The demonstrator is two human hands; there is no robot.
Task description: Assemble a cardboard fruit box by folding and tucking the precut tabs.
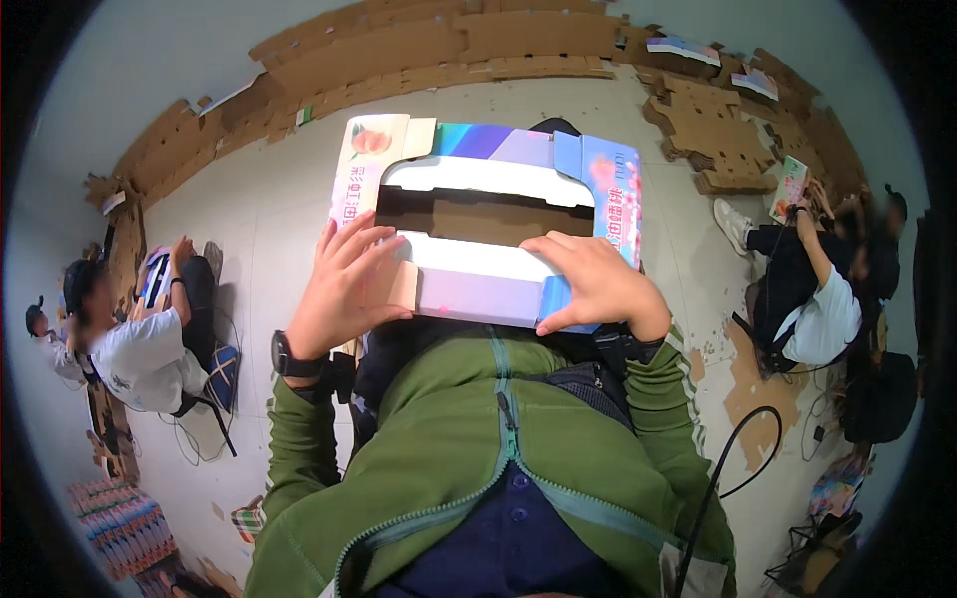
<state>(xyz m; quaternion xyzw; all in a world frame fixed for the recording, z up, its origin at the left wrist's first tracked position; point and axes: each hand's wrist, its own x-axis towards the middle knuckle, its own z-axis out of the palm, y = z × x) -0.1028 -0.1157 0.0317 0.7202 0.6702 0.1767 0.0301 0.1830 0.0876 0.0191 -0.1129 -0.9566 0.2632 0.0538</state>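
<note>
Box: the colourful printed carton (488, 224) sat in front of my chest, its flaps half folded.
Left hand: my left hand (344, 289) lay flat, fingers spread, pressing the near-left flap.
Right hand: my right hand (598, 284) clasped the near-right edge, thumb under.
Around: flattened cardboard (439, 50) lined the wall; people sat on either side.
</note>
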